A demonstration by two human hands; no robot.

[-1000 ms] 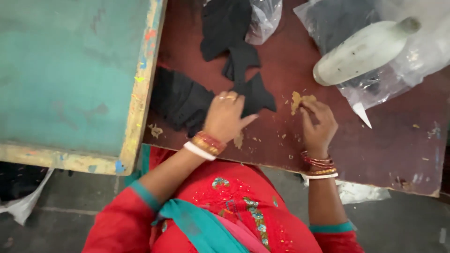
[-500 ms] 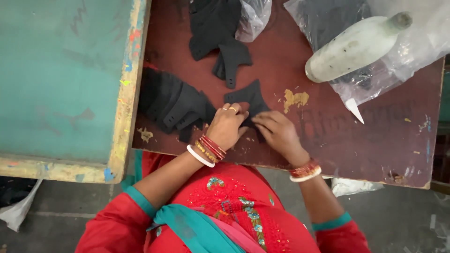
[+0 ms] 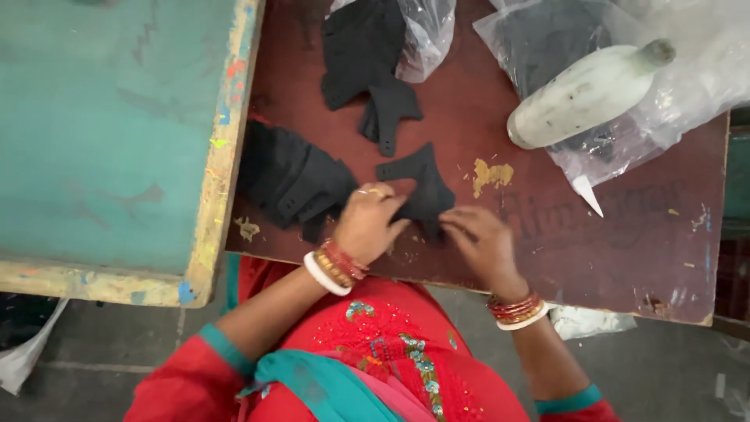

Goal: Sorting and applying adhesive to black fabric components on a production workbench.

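Observation:
A flat black cut piece [image 3: 422,186] lies on the dark red-brown board [image 3: 609,234] close to its near edge. My left hand [image 3: 367,223] pinches the piece's lower left side, fingers bent over it. My right hand [image 3: 480,238] presses and grips its lower right corner. A stack of similar black pieces [image 3: 293,180] sits just left of my left hand. Another small black piece [image 3: 387,113] lies farther back, below a clear bag holding more black pieces [image 3: 375,39].
A white plastic bottle [image 3: 586,94] lies on clear bags [image 3: 703,70] at the back right. A yellowish glue smear [image 3: 491,176] marks the board. A teal painted table [image 3: 109,133] adjoins on the left. Grey floor is below.
Both hands came together on the black piece: my right hand left the glue smear and moved left and nearer. The piece now lies held between both hands.

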